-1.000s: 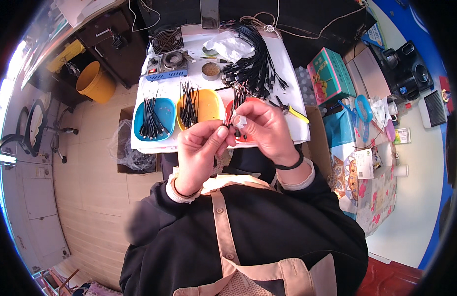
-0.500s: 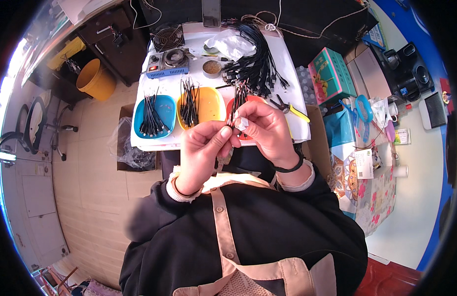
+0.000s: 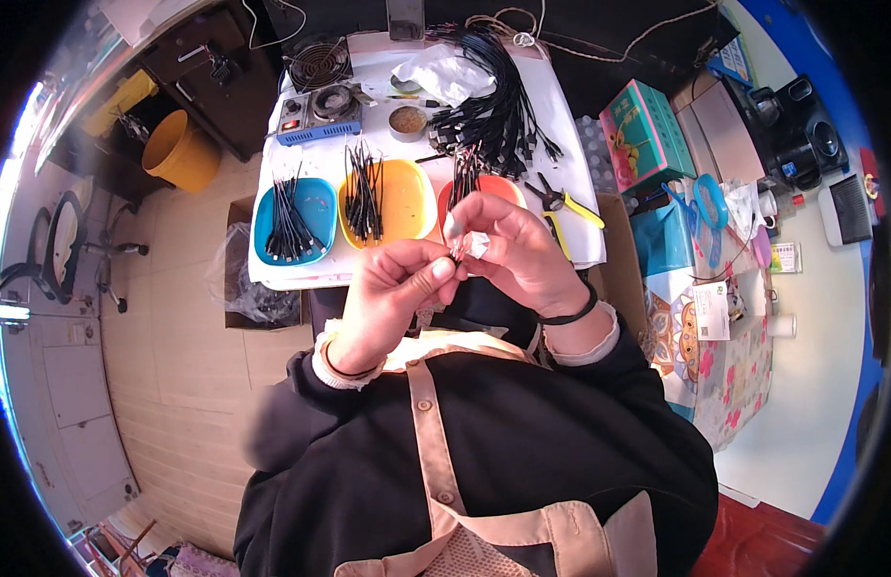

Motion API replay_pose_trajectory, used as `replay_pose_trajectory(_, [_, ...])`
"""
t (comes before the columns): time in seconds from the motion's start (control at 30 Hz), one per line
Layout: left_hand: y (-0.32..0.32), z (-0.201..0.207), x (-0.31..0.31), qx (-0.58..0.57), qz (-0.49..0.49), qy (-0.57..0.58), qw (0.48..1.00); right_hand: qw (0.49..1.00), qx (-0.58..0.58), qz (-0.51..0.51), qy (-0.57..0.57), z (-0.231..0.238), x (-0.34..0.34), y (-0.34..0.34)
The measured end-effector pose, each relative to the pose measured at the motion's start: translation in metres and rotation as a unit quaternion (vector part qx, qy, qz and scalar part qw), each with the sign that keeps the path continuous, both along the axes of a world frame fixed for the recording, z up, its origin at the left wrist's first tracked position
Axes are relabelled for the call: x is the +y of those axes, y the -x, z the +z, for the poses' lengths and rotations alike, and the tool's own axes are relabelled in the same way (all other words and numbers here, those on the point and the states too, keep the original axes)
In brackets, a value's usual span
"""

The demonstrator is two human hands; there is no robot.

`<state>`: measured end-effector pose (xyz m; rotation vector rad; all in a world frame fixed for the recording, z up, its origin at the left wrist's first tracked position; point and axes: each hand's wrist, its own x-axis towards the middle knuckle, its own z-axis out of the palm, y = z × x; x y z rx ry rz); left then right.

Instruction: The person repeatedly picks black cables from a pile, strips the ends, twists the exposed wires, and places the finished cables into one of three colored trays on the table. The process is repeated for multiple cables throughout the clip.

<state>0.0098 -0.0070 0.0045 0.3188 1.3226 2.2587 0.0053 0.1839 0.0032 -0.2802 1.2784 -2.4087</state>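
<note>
My left hand [image 3: 395, 287] is closed in a pinch on a thin cable [image 3: 456, 258], whose fine bare-looking wire ends stick up between my hands. Close against it, my right hand [image 3: 524, 258] has its fingers bent round the wire ends. A small crumpled white piece [image 3: 477, 244] shows at the right thumb and fingertips; whether it is held or wrapped on the thumb I cannot tell. Just beyond my hands stands a red tray [image 3: 503, 188] with black cables. Beside it are a yellow tray [image 3: 407, 207] and a blue tray [image 3: 318, 207], each holding a bunch of short black cables.
A large bundle of black cables [image 3: 493, 106] lies at the back of the white table. Yellow-handled cutters [image 3: 565, 202] rest on its right side. A blue heater unit [image 3: 315, 120] and a round tin [image 3: 407, 121] stand at the back left. An orange bin [image 3: 181, 152] is on the floor.
The fingers of my right hand have loosened and lifted a little off the wire ends, so the wires and white piece show more. My left hand keeps its pinch.
</note>
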Motion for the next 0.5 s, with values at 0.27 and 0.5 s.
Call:
replay_pose_trajectory(0.27, [0.000, -0.001, -0.001, 0.067, 0.021, 0.083, 0.994, 0.985, -0.095, 0.060, 0.133, -0.018, -0.010, 0.001])
replay_pose_trajectory(0.5, [0.013, -0.011, -0.004, 0.007, 0.013, 0.079, 0.997, 0.998, 0.000, -0.065, 0.014, -0.035, -0.019, 0.005])
